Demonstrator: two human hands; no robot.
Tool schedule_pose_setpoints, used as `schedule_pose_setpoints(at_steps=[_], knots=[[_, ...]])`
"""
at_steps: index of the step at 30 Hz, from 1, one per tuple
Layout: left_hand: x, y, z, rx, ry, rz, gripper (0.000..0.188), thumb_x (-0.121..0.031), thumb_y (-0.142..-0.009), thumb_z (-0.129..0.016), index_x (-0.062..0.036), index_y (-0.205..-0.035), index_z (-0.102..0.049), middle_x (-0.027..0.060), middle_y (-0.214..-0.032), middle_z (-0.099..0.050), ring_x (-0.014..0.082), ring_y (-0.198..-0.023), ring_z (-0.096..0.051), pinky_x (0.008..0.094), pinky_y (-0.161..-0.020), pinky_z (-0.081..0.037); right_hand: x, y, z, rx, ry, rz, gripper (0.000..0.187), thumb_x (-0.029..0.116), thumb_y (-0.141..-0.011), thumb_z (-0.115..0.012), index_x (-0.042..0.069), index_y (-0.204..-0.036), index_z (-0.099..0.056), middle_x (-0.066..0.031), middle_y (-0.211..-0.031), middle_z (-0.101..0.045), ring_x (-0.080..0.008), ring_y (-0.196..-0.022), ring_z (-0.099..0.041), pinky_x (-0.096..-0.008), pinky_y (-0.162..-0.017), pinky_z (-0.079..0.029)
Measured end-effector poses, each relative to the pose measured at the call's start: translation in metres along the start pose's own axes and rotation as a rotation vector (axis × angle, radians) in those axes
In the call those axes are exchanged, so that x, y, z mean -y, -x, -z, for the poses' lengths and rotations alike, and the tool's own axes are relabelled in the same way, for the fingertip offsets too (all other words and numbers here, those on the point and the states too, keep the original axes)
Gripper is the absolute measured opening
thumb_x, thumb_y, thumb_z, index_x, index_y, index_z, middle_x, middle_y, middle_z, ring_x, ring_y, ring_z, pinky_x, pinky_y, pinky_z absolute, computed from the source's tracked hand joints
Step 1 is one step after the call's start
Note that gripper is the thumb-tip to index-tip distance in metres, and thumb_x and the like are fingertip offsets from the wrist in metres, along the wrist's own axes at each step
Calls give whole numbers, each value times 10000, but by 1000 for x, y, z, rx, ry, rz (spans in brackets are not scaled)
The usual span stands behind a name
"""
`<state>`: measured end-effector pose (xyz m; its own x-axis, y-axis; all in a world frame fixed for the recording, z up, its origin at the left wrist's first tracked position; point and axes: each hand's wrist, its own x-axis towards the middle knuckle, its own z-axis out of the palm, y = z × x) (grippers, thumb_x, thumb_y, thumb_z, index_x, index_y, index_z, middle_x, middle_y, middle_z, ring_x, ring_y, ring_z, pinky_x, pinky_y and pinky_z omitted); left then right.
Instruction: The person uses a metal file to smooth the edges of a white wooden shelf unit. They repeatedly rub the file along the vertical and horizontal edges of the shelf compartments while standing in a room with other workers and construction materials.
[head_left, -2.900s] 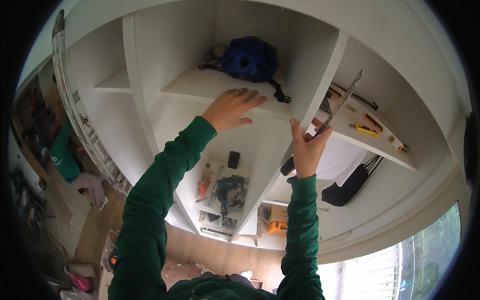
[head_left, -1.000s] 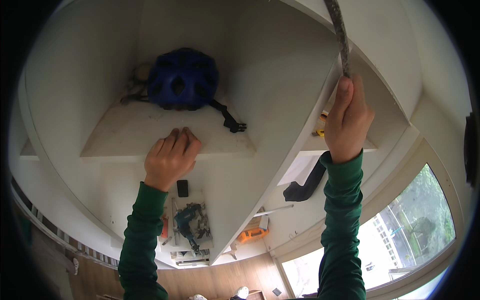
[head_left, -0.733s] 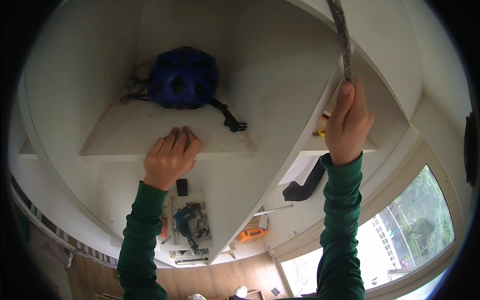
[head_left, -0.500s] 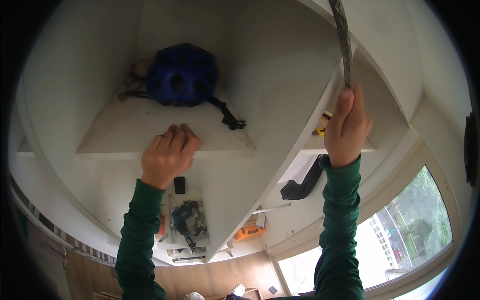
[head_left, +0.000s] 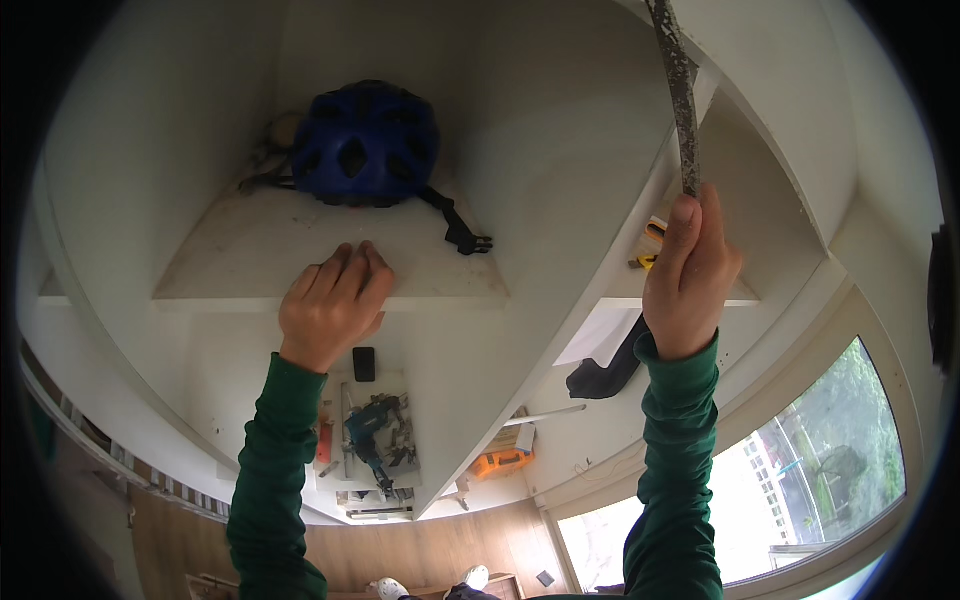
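Observation:
My left hand (head_left: 332, 302) is at the front edge of a white shelf (head_left: 235, 270). Its fingers bend over the top and the thumb sits below the edge, so it grips the board. Behind it on that shelf lies a blue bicycle helmet (head_left: 365, 145), its black strap and buckle (head_left: 465, 238) trailing to the right. My right hand (head_left: 690, 275) is closed around the lower end of a long, narrow, dark strip (head_left: 682, 110) with a worn, speckled surface. The strip points upward past the cabinet's upright edge and out of the top of the picture.
On a lower level are a teal power drill (head_left: 372, 435), a black phone-like object (head_left: 364, 364) and an orange case (head_left: 502, 460). The right compartment holds a yellow-and-black tool (head_left: 648, 258) and a black curved item (head_left: 608, 372). A window (head_left: 830, 460) is at the lower right.
My right hand has lowered slightly with the strip, which now shows more of its flat, speckled face. My left hand stays on the shelf edge, barely shifted.

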<state>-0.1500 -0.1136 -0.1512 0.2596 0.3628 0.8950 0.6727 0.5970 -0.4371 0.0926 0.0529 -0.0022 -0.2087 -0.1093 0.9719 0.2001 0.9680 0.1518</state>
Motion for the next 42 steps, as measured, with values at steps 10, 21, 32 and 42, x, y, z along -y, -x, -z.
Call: schedule_pose_setpoints(at_steps=[10, 21, 32, 42], knots=[[1, 0, 0, -6, 11, -12, 431, -137, -567, -631, -104, -992, -688, 19, -864, -710, 133, -778, -682, 253, -620, -465, -2, 6, -6, 16, -3, -69, 261, 250, -1044, -499, 55, -873, -525, -99, -509, -454, -291, -396, -471, -348, -406, -355], [0, -2, 4, 15, -27, -4, 296, -138, -648, -639, -120, -943, -661, -20, -835, -704, 110, -824, -692, 231, -651, -473, 0, 12, -5, 63, -53, -130, 305, 207, -1066, -428, 9, -852, -515, -126, -559, -400, -242, -442, -377, -323, -448, -313], [0, -2, 5, 16, 0, 2, 450, -141, -542, -640, -117, -988, -693, 9, -862, -717, 134, -785, -686, 253, -649, -484, 6, 15, -6, 6, -40, -132, 311, 211, -1069, -431, 14, -832, -474, -114, -537, -395, -266, -433, -386, -338, -448, -322], [0, 0, 6, 26, -5, 2, 330, -151, -633, -661, -121, -962, -656, -16, -870, -710, 117, -840, -694, 242, -671, -482, 4, 11, -13, -90, 20, -47, 249, 286, -1035, -521, 86, -889, -505, -102, -510, -475, -315, -405, -495, -384, -403, -373]])
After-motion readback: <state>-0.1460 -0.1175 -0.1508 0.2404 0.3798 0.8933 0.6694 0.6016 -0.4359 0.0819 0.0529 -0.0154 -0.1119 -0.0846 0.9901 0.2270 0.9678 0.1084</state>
